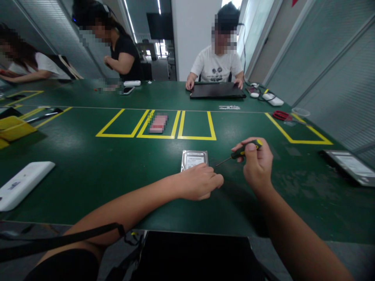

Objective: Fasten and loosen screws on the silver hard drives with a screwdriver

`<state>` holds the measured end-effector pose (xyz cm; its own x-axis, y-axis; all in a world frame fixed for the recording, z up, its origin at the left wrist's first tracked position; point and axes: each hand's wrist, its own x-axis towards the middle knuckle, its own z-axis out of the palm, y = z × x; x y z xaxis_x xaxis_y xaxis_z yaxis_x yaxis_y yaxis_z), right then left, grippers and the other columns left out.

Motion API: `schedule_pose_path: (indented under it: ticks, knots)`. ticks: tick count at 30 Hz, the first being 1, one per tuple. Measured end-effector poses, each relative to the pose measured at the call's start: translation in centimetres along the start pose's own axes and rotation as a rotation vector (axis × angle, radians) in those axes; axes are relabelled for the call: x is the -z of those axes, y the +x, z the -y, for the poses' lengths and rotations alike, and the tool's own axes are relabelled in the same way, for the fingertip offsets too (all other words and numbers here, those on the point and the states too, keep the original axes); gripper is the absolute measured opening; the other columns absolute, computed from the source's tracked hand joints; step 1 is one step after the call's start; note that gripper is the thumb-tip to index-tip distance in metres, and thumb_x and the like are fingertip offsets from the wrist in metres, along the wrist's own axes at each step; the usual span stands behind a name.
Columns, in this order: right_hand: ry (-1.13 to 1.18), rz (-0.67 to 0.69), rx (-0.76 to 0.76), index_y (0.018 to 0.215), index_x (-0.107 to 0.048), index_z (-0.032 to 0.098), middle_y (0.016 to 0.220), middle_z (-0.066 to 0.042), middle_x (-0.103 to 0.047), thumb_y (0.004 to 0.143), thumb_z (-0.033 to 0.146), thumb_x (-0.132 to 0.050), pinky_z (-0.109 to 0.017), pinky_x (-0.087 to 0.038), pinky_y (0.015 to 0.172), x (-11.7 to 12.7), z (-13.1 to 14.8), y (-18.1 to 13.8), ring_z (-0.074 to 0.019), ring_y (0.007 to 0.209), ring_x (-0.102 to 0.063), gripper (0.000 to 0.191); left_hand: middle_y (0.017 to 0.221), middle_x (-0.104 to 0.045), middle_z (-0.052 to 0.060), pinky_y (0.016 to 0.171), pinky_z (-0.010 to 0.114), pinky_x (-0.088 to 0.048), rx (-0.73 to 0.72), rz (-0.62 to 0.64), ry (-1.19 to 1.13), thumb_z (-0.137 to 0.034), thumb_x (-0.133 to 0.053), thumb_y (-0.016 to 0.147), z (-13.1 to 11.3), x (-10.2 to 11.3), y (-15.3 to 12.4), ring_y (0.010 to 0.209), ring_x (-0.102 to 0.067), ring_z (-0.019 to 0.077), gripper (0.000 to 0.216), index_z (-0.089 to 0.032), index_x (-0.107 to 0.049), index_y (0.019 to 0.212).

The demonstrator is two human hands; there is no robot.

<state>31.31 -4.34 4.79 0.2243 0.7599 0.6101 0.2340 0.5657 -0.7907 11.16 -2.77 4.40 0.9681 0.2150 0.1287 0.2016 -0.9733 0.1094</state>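
Observation:
A silver hard drive [194, 158] with a white label lies flat on the green table, its near part hidden under my left hand [199, 181]. The fingers of that hand are curled together at the drive's near right corner, and whatever they may pinch does not show. Raised over the table to the right, my right hand [259, 166] is closed round a screwdriver [243, 150] with a black and yellow handle. Its thin shaft slants down to the left, the tip just beside the drive and close to my left knuckles.
Yellow tape [196, 137] marks boxes on the table, one with a pink pack [158, 123]. A white device [26, 183] lies left, another drive-like unit [350, 166] right. Across the table a person [216, 64] holds a black panel [217, 90]; two more people sit left.

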Motion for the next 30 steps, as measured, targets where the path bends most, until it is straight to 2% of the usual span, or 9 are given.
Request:
schedule_pose_path:
  ticks: [12,18,24,28,30]
  knots:
    - [-0.005,0.002,0.016,0.100,-0.054,0.016,0.083,-0.004,-0.064,0.101,0.045,-0.053,-0.019,-0.043,0.048,0.1,-0.2,0.0,-0.0097,0.063,-0.058,0.028,0.090,-0.062,0.005,0.082,0.034,-0.043,0.035,0.002,-0.072,-0.015,-0.051,0.090,0.1,0.1,-0.5,0.084,-0.055,0.0195,0.012,-0.019,-0.053,0.100]
    - [0.022,0.003,0.008,0.100,-0.053,0.017,0.083,-0.004,-0.064,0.101,0.044,-0.054,-0.019,-0.042,0.048,0.0,-0.2,0.0,-0.0094,0.062,-0.058,0.028,0.093,-0.063,0.004,0.085,0.034,-0.042,0.038,-0.049,-0.088,-0.016,-0.051,0.092,0.1,-0.4,-1.0,0.087,-0.055,0.0190,0.011,-0.019,-0.053,0.102]
    - [0.045,0.011,0.018,0.098,-0.053,0.016,0.080,-0.004,-0.064,0.101,0.044,-0.053,-0.019,-0.042,0.047,-0.1,0.4,0.0,-0.0089,0.060,-0.057,0.027,0.096,-0.063,0.006,0.085,0.036,-0.043,0.058,-0.115,-0.100,-0.025,-0.055,0.092,0.7,-0.2,-2.0,0.091,-0.057,0.0204,0.013,-0.018,-0.056,0.102]
    - [0.072,0.078,-0.011,0.101,-0.055,0.016,0.080,-0.004,-0.064,0.101,0.042,-0.053,-0.019,-0.042,0.046,-0.1,0.8,-0.3,-0.0088,0.059,-0.056,0.026,0.096,-0.065,0.006,0.085,0.036,-0.044,-0.002,-0.145,-0.089,-0.027,-0.056,0.092,1.4,0.1,-3.2,0.093,-0.059,0.0203,0.010,-0.018,-0.062,0.091]
    - [0.055,0.138,-0.017,0.104,-0.056,0.016,0.081,-0.004,-0.064,0.101,0.041,-0.052,-0.019,-0.042,0.046,-0.1,1.0,-0.7,-0.0087,0.058,-0.055,0.025,0.097,-0.067,0.005,0.088,0.036,-0.045,-0.044,-0.152,-0.070,-0.028,-0.056,0.094,1.6,-0.2,-3.8,0.095,-0.060,0.0201,0.012,-0.019,-0.064,0.093]
